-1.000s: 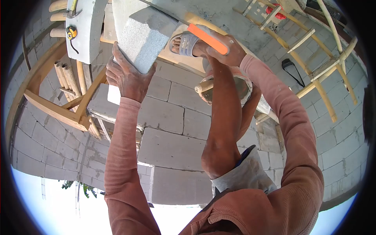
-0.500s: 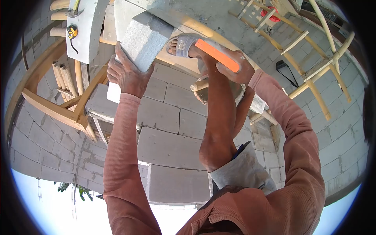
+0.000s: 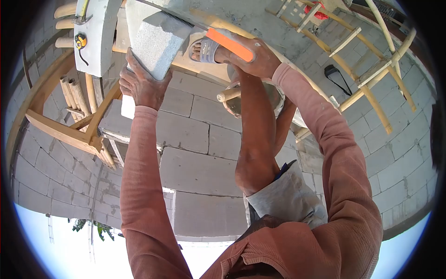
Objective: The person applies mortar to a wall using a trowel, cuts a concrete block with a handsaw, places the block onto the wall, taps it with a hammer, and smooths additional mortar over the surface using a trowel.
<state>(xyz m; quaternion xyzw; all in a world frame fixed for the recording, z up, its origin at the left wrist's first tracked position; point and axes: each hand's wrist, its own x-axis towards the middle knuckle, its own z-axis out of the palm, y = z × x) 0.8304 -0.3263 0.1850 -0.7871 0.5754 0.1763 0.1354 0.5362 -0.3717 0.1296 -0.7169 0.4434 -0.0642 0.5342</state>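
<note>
My left hand (image 3: 145, 86) grips the near end of a light grey concrete block (image 3: 160, 44), thumb and fingers on opposite sides. My right hand (image 3: 255, 58) is wrapped round the orange handle of a handsaw (image 3: 230, 45), right of the block. Its thin dark blade lies at the block's far edge and is mostly hidden, so I cannot tell how deep it sits. A sandalled foot (image 3: 204, 50) rests on a wooden plank just below the handle. Another pale block (image 3: 139, 11) lies beyond the one in my left hand.
On a pale slab at the left lie a yellow tape measure (image 3: 81, 41) and a hammer (image 3: 81, 19). A bucket (image 3: 232, 104) stands below, behind the leg. A bamboo ladder (image 3: 344, 65) and a black strapped item (image 3: 337, 76) are at right. Block walls (image 3: 200, 172) surround the place.
My right hand and the saw have moved left and up towards the block, and a bit of dark blade now shows. My left hand still holds the block; the whole view has shifted slightly.
</note>
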